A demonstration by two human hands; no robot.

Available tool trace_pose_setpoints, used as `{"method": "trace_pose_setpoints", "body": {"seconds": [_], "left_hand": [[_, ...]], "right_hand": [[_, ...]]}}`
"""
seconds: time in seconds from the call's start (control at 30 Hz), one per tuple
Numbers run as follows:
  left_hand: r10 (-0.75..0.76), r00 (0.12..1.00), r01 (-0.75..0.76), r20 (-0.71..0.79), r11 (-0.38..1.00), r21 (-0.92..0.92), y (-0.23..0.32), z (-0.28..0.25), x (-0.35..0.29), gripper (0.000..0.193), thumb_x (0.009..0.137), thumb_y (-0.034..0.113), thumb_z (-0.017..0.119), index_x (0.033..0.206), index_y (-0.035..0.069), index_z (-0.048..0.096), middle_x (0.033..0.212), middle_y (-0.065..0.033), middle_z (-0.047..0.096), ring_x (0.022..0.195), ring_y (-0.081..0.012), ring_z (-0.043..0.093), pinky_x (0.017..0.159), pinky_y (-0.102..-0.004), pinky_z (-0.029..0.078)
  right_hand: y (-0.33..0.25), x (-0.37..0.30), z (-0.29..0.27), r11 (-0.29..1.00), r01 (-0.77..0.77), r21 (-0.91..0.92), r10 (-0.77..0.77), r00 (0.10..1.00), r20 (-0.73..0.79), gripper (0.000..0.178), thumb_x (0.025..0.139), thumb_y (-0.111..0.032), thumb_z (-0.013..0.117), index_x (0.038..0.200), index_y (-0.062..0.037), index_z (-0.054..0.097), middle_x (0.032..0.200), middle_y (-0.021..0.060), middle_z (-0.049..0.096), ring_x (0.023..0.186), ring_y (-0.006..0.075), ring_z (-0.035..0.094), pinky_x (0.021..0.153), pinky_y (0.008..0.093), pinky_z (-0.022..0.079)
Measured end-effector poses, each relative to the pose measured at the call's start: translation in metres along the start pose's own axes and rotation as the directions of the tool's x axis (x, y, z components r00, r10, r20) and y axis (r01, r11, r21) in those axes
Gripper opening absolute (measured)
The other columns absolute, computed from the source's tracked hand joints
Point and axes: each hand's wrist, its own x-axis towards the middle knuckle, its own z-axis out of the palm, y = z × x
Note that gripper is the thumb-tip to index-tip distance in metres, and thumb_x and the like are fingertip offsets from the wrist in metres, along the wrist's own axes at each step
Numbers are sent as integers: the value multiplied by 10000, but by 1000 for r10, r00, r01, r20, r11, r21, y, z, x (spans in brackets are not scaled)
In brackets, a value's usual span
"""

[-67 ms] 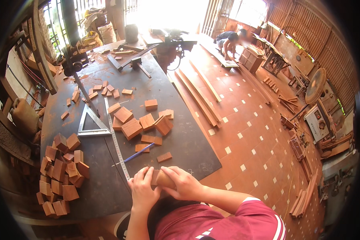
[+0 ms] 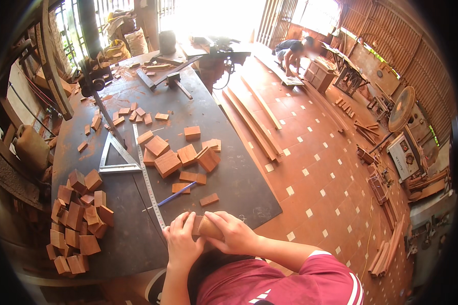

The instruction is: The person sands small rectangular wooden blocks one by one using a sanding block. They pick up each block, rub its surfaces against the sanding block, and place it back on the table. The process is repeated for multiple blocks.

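My left hand [image 2: 182,238] and my right hand [image 2: 234,231] meet at the near edge of a dark worktable [image 2: 132,236]. Between them they grip a brown wooden block [image 2: 210,229]; its face looks split in two, and I cannot tell whether it is one piece or two. Fingers of both hands cover its ends. Just beyond lie a small flat block [image 2: 209,200], a blue pen [image 2: 177,193] and a group of larger blocks [image 2: 168,163]. A steel ruler [image 2: 148,183] runs up to my left hand, with a metal triangle square [image 2: 120,168] beside it.
A heap of wooden blocks [image 2: 75,216] covers the table's left side. Small offcuts [image 2: 124,111] and a clamp-like tool [image 2: 173,80] lie farther back. Long boards [image 2: 252,122] rest on the tiled floor to the right. A person [image 2: 291,51] bends over a board in the background.
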Motion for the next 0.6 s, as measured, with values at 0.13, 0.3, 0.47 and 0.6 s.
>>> {"method": "trace_pose_setpoints", "body": {"seconds": [0.13,0.3,0.47,0.6], "left_hand": [[4,1000,-4,-16,1000,0,1,0,7,729,717,220,894,1398,80,675,1393,-127,651,1299,-316,603,1101,-506,381],[6,1000,-6,-21,1000,-1,0,2,7,736,713,223,898,1401,85,676,1397,-127,652,1300,-316,604,1102,-507,379],[3,1000,-3,-21,1000,0,1,2,7,735,714,226,899,1401,87,677,1396,-127,654,1300,-314,605,1099,-506,379],[0,1000,0,-24,1000,-3,1,2,7,735,712,228,901,1398,87,679,1393,-127,657,1302,-310,605,1095,-502,381]], "right_hand": [[4,5,-3,1000,8,-11,-9,1000,-4,730,871,-171,797,1497,43,488,1306,283,606,1166,474,657,1022,491,554],[5,5,-2,1000,5,-13,-5,1000,-9,724,869,-175,799,1489,40,492,1294,283,611,1161,476,658,1021,495,555],[7,4,0,1000,-4,-11,4,1000,-10,728,867,-175,801,1489,37,489,1287,283,614,1159,475,660,1019,495,556],[7,5,0,1000,10,-8,-10,1000,-23,729,866,-171,804,1490,36,488,1286,282,615,1159,473,660,1017,493,556]]}}
